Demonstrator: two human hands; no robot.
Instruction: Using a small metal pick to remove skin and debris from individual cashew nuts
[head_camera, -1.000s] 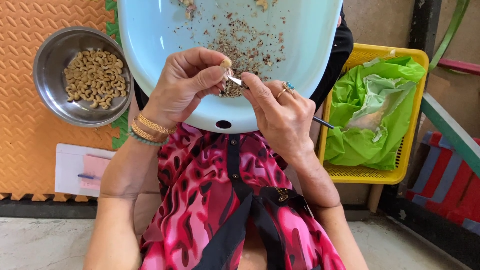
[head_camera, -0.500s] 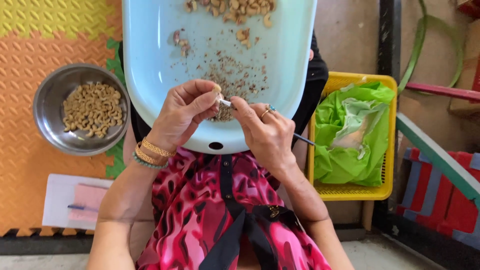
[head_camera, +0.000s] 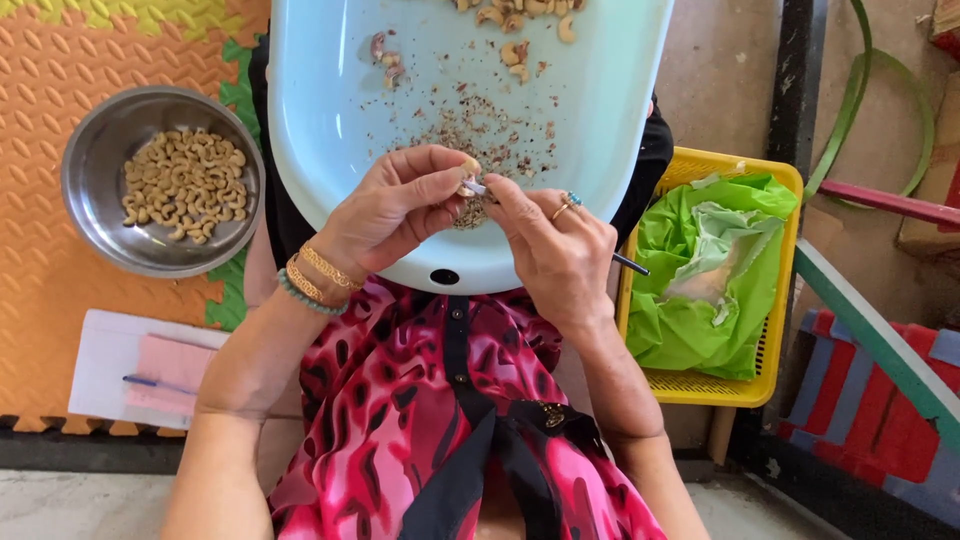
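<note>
Hands meet at frame centre over the pale blue tray (head_camera: 330, 150): left hand (head_camera: 395, 205) grip pinches a cashew (head_camera: 469, 167), right hand (head_camera: 555, 250) grip clenches a thin tool (head_camera: 630, 264).

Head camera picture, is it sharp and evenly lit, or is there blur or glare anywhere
Head view: soft, even daylight, no hard shadows; pale blue tray and both hands, left hand, right hand, are sharp; mild sheen on the steel bowl rim; no motion blur visible.

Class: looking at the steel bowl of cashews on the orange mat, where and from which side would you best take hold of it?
Grip the steel bowl by its flared rim at the right edge, nearest the left hand, coming from above. The rim sticks out, and the rounded wall probably offers no firm hold.
</note>
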